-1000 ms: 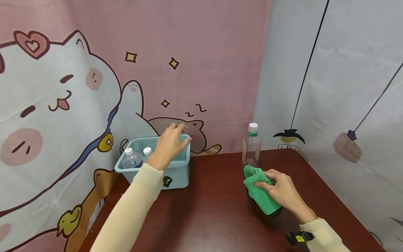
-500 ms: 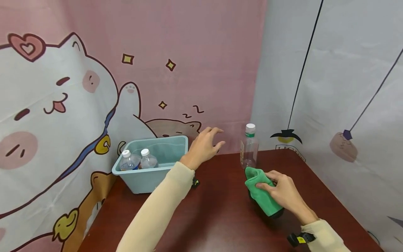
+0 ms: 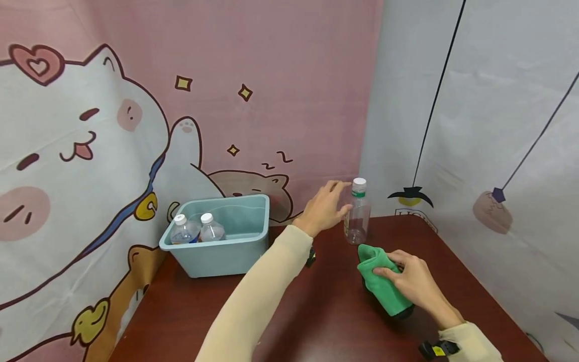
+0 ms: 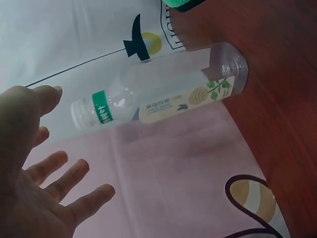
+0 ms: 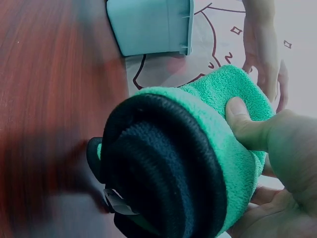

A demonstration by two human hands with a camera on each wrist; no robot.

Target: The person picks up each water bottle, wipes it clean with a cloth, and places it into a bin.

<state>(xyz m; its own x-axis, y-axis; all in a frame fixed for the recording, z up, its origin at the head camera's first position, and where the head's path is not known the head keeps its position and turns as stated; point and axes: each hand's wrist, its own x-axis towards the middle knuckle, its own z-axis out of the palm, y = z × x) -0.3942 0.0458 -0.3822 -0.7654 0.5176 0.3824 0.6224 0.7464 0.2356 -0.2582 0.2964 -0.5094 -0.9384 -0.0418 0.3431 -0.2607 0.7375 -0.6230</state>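
A clear plastic bottle (image 3: 359, 218) with a white cap and green neck band stands upright at the back of the table. My left hand (image 3: 323, 210) is beside its upper part, fingers spread. In the left wrist view a gap shows between those fingers and the bottle (image 4: 183, 101). My right hand (image 3: 416, 281) grips a folded green cloth (image 3: 384, 286) in front of the bottle. The right wrist view shows my thumb pressed on the green side of the cloth (image 5: 225, 94); its rolled end has a black edge and dark inner layers.
To the left a light blue bin (image 3: 226, 259) holds a capped bottle (image 3: 184, 231) and another capped bottle (image 3: 211, 230). The dark red-brown table (image 3: 334, 301) meets a printed pink and white curtain (image 3: 312, 100) at the back and sides.
My left hand has moved right, from over the bin to beside the standing bottle. My right hand stays in nearly the same place with the cloth.
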